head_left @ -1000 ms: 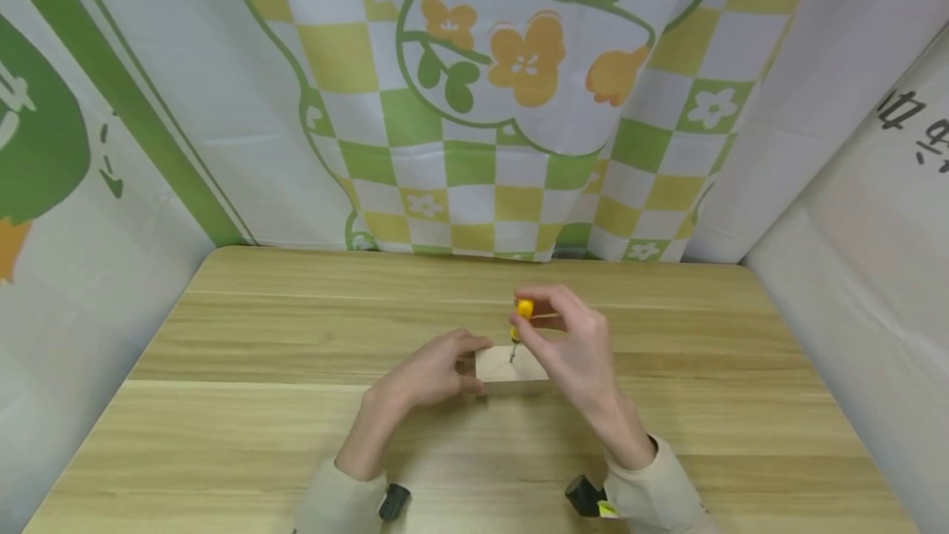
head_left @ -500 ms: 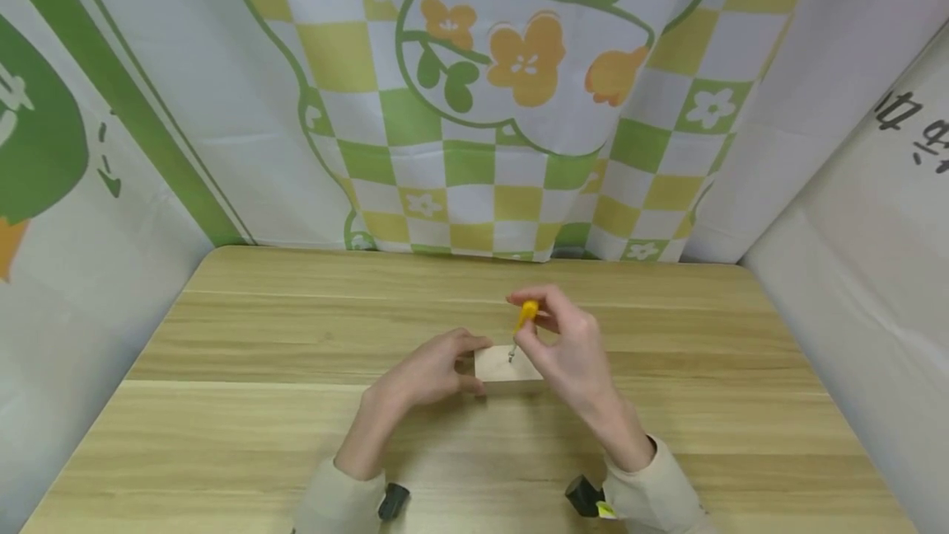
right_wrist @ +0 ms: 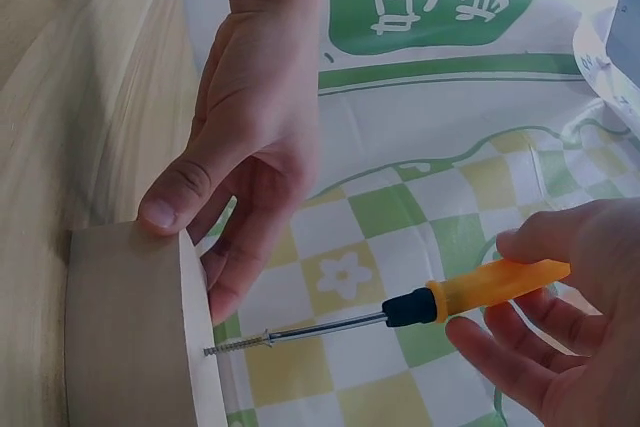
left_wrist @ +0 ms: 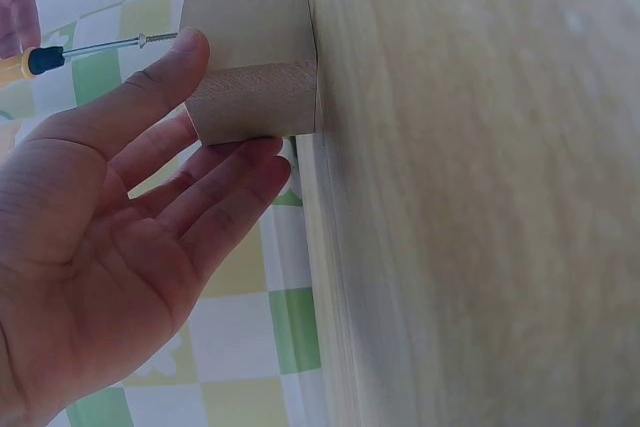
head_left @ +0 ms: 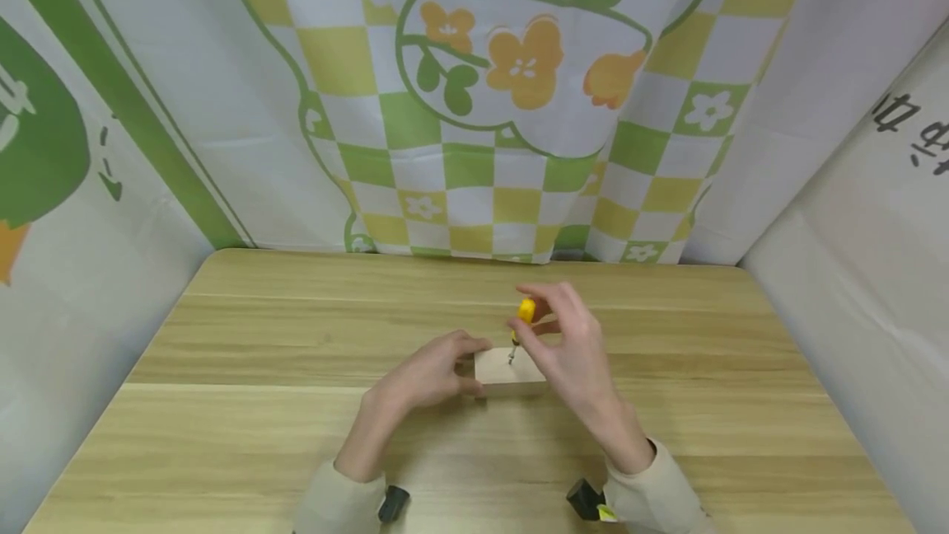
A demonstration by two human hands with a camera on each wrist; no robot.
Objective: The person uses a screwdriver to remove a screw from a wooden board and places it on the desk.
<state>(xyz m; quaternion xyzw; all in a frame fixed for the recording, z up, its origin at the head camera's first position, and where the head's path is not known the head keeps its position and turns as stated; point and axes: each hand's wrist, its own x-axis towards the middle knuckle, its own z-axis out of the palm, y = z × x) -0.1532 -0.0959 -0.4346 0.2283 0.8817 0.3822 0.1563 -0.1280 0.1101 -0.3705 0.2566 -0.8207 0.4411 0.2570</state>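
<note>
A pale wooden block (head_left: 493, 367) rests on the table, its upper face toward the head camera. My left hand (head_left: 426, 369) grips its left end, the thumb on the near side and the fingers at the far side. A threaded screw (right_wrist: 235, 345) stands in the block's upper face with much of its thread showing. On the screw's head sits the tip of a screwdriver (right_wrist: 490, 289) with a yellow handle, black collar and thin metal shaft. My right hand (head_left: 578, 357) pinches the handle between thumb and fingers above the block, leaning it slightly right.
The wood-grain table (head_left: 245, 336) reaches back to a checkered, flower-printed curtain (head_left: 467, 163). White printed cloth hangs at both sides. Black devices (head_left: 586, 499) are worn at both wrists, by the beige sleeves.
My right fingers shift round the yellow handle, and the handle's tilt changes slightly. The index finger reached out and has drawn back. My left hand and the block stay put.
</note>
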